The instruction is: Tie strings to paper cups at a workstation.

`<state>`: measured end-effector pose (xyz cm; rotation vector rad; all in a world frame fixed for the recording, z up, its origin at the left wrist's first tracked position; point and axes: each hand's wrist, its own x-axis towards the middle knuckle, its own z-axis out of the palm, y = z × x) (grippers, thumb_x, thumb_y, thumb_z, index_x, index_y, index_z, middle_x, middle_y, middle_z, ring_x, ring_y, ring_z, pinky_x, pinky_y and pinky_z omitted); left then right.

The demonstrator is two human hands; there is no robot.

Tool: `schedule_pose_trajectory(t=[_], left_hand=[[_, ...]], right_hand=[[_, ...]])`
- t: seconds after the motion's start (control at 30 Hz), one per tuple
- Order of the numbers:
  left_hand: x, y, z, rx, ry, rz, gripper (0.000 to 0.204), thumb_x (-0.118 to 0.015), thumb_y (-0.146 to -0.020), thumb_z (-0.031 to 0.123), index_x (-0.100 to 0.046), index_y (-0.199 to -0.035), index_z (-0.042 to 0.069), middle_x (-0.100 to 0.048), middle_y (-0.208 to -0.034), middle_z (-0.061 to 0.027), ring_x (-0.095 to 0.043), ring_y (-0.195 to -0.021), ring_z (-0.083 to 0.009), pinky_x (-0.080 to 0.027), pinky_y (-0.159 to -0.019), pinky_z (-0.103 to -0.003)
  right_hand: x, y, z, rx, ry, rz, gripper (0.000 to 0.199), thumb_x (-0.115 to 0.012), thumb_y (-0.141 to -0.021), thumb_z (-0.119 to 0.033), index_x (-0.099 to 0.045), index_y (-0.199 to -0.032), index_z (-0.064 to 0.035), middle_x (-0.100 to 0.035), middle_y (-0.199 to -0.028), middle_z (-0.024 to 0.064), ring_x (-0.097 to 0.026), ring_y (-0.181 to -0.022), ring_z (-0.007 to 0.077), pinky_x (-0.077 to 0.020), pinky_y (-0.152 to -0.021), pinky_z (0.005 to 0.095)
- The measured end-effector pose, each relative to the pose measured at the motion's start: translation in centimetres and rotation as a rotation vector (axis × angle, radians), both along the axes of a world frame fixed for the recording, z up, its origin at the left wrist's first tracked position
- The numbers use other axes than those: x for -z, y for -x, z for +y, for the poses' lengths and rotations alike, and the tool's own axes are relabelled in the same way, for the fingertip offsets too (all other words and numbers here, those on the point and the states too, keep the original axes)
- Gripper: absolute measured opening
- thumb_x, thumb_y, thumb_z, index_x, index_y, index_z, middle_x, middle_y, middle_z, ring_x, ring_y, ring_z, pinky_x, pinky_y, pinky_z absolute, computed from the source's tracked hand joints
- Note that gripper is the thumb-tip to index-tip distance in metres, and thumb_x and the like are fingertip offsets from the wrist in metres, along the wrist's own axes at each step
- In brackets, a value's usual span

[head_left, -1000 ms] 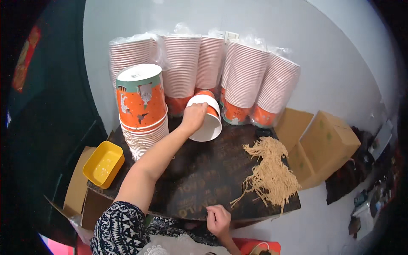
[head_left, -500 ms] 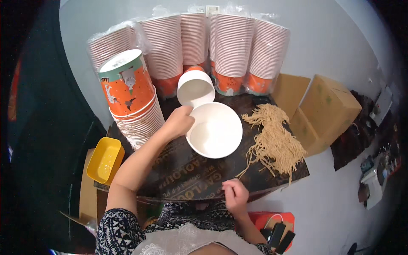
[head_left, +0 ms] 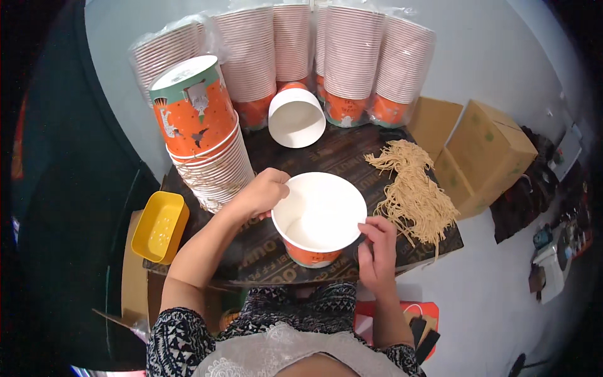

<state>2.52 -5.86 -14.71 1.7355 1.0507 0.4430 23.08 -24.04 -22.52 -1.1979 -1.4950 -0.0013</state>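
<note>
A large white-lined paper bucket [head_left: 311,256] with an orange outside stands upright before me, its mouth facing up. My left hand [head_left: 267,192] is closed on its left rim. The curled fingers of my right hand [head_left: 379,248] are at the right rim, thumb and fingertips against the edge. The inside of the bucket is plain white. Behind it a second, smaller-looking paper bucket [head_left: 298,120] lies on its side with its mouth toward me. Right of the held bucket is a heap of tan paper twine [head_left: 418,195], apart from my right hand.
A tall stack of nested paper buckets [head_left: 198,132], upside down, stands at the left. Plastic-wrapped bucket stacks [head_left: 352,56] line the wall. A yellow tray [head_left: 174,234] with small pale bits sits at the left edge of the dark table [head_left: 245,261]; a cardboard box [head_left: 496,151] stands at right.
The bucket has moved nearer to me and tilted, so its orange side shows. My right hand has risen from the table's front edge to the right rim.
</note>
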Motion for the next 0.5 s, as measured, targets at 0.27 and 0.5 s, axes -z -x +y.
schedule_pose_trajectory(t=[0.27,0.5], left_hand=[[1.4,0.5,2.6,-0.028,0.155,-0.094,0.016,-0.048,-0.079,0.004,-0.06,-0.077,-0.006,-0.049,-0.051,-0.0069,-0.043,-0.032,-0.0155,-0.03,-0.028,-0.031],[1.7,0.0,3.5,-0.009,0.178,-0.106,0.016,-0.049,-0.081,0.006,-0.057,-0.07,-0.002,-0.047,-0.05,-0.0063,-0.042,-0.03,-0.016,-0.03,-0.027,-0.032]], right_hand=[[-1.2,0.4,1.8,-0.079,0.054,0.113,0.039,-0.052,-0.085,0.009,-0.056,-0.123,0.0005,-0.049,-0.127,0.0124,-0.052,-0.095,0.0182,-0.0454,-0.084,0.0299],[-3.4,-0.5,3.2,0.065,-0.16,-0.306,0.017,-0.061,-0.085,-0.001,-0.055,-0.101,-0.0027,-0.056,-0.114,0.0127,-0.053,-0.102,0.0238,-0.0441,-0.088,0.0341]])
